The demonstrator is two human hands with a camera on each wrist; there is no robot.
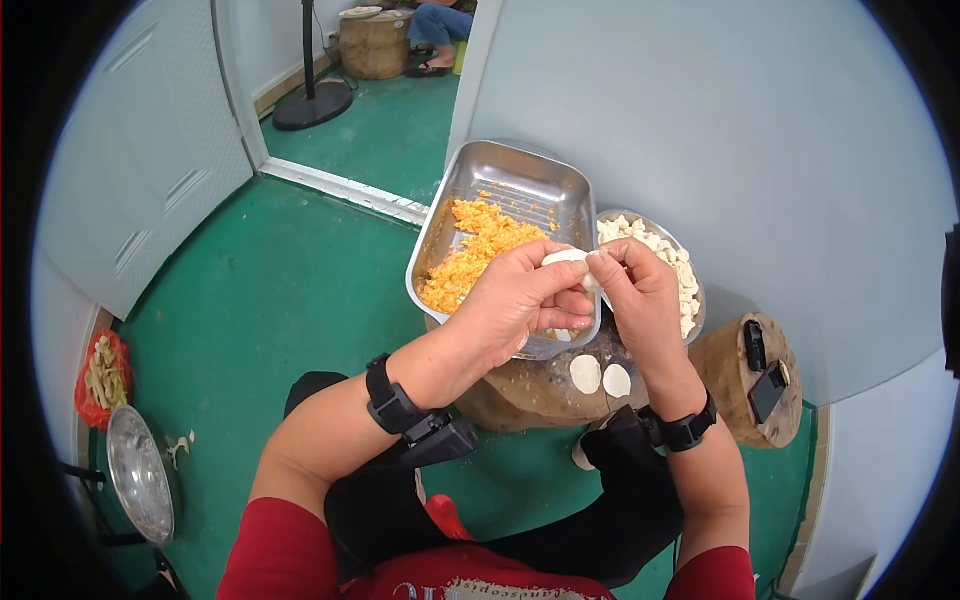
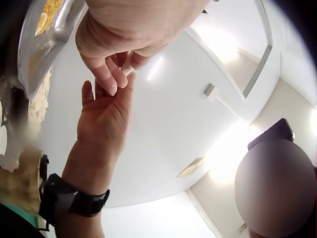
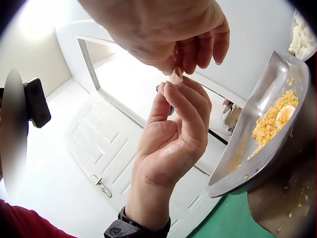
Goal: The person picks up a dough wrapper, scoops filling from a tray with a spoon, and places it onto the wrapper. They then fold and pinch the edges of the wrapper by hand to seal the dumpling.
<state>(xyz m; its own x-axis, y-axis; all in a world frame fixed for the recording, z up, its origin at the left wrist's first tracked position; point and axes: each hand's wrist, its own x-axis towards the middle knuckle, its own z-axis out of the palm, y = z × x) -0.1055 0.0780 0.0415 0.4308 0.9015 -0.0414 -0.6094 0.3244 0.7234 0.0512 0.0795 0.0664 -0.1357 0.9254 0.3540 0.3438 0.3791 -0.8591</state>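
Note:
Over the near right corner of a metal tray (image 1: 480, 150), both hands meet at a small white dough dumpling (image 1: 566, 257). My left hand (image 1: 510, 300) holds it between thumb and fingers. From the other side, my right hand (image 1: 640, 295) pinches its edge with thumb and fingertips. In the right wrist view a pale tip of the dumpling (image 3: 176, 76) shows between the fingertips; most of it is hidden. Orange-yellow crumbly filling (image 1: 490, 240) lies in the tray. Two round dough wrappers (image 1: 585, 375) rest on the wooden stump (image 1: 520, 395) below the hands.
A bowl of white dough pieces (image 1: 690, 285) stands right of the tray. Black devices (image 1: 768, 392) lie on a smaller stump (image 1: 735, 405). On the green floor at left are a metal basin (image 1: 140, 475) and a red bag (image 1: 115, 350). Behind the tray stands a grey wall (image 1: 700, 110).

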